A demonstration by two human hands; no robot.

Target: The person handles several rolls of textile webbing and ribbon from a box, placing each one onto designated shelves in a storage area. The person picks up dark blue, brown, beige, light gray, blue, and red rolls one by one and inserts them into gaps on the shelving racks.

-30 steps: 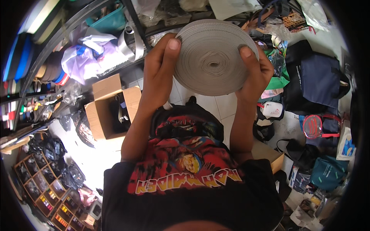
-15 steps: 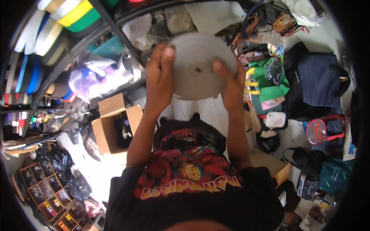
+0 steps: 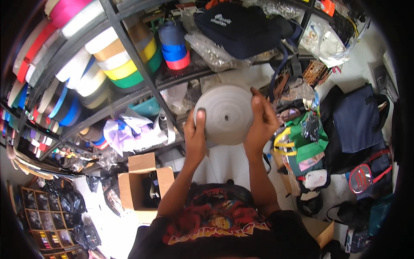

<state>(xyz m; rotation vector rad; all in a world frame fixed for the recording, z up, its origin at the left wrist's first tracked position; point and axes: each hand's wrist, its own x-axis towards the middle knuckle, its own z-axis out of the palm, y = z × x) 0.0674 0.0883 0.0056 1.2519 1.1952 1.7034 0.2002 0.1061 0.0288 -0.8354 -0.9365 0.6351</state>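
Note:
A wide, flat roll of grey webbing (image 3: pixel 224 97), wound round a small centre hole, is held up in front of me with its flat face toward me. My left hand (image 3: pixel 196 136) grips its left edge, thumb on the face and the other fingers hidden behind. At the right edge, my right hand (image 3: pixel 261 125) bears against the rim with its thumb pointing up. Some of its fingers are bent outward, away from the roll.
Black shelving (image 3: pixel 148 82) ahead and left holds several webbing rolls in many colours. A dark blue bag (image 3: pixel 241 32) lies on its upper shelf. An open cardboard box (image 3: pixel 142 190) stands at left on the floor. Bags, including a green one (image 3: pixel 312 142), are piled at right.
My view has tilted up, showing more shelving. The roll, blurred before, now appears sharp and lower in the picture. My right thumb has shifted from its face to its right edge.

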